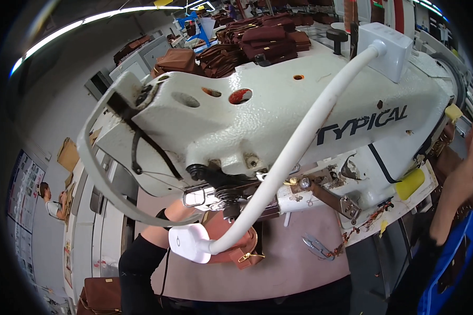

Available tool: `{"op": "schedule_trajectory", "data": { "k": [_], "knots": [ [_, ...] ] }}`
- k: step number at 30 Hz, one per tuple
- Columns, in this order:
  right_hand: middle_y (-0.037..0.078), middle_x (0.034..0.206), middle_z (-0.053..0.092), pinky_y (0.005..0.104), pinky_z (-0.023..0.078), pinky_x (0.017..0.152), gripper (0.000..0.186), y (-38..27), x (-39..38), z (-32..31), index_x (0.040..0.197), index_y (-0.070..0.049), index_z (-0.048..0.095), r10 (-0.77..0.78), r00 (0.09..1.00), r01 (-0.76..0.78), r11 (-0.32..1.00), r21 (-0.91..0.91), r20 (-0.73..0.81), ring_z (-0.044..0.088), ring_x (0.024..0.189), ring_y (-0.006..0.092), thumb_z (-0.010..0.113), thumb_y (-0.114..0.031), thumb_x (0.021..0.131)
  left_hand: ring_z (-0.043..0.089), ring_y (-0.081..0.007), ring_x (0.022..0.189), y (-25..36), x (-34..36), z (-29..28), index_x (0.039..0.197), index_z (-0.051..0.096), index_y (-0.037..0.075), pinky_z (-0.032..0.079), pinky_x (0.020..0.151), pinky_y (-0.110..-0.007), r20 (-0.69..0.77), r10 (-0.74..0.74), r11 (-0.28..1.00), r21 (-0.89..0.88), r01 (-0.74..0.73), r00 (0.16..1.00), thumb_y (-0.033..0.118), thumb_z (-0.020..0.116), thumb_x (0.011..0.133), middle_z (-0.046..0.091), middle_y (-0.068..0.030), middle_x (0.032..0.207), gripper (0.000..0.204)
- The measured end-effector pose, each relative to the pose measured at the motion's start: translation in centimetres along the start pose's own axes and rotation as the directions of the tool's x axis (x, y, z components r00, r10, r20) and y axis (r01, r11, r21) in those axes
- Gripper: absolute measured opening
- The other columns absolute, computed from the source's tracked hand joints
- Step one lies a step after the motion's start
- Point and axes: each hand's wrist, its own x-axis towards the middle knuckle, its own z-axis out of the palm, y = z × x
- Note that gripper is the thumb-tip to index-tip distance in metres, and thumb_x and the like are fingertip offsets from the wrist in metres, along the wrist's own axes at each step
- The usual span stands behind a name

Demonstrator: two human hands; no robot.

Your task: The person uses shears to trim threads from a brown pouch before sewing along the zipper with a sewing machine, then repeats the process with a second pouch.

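A cream sewing machine fills the middle, with a white lamp on a curved arm hanging low in front. My left hand reaches under the machine head, its fingers hidden behind the presser area and lamp. Below the needle area lies a reddish-brown leather piece with a gold zipper, on a pinkish table top. My right hand is raised at the right edge beside the machine's handwheel end; its fingers are too dark and cropped to read. Metal snips lie right of the leather.
Piles of maroon and brown leather pieces stand behind the machine. A seated person is at a bench on the left. A brown bag sits lower left, and blue material is at lower right. A yellow pad rests on the machine's right side.
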Motion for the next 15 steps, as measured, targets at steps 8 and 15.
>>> {"op": "schedule_trajectory", "data": {
  "k": [8,15],
  "knots": [
    [0.001,0.077,0.058,0.0273,0.053,0.055,0.044,-10.4,-16.3,0.9,0.127,-0.01,0.067,-0.557,0.082,0.111,0.829,0.548,0.827,0.065,0.063,0.0134,0.07,-0.011,0.083,0.069,-0.0205,0.106,-1.4,-1.0,2.5,0.123,0.065,0.001,0.057,0.091,-0.037,-0.093,-0.036,0.991,-0.13,0.024,0.995,0.019,0.071,0.094,0.073,-0.0098,0.111,0.035],
    [0.004,0.082,0.059,0.0311,0.054,0.054,0.039,-10.0,-20.7,4.2,0.121,-0.009,0.069,-0.629,0.201,0.134,0.777,0.615,0.751,0.063,0.058,0.0183,0.072,-0.014,0.083,0.053,-0.0401,0.131,-1.0,-6.7,8.6,0.142,0.049,0.002,0.045,0.107,-0.048,-0.362,0.322,0.874,0.47,-0.128,0.875,0.02,0.086,0.078,0.051,-0.0269,0.142,0.076]
  ]
}}
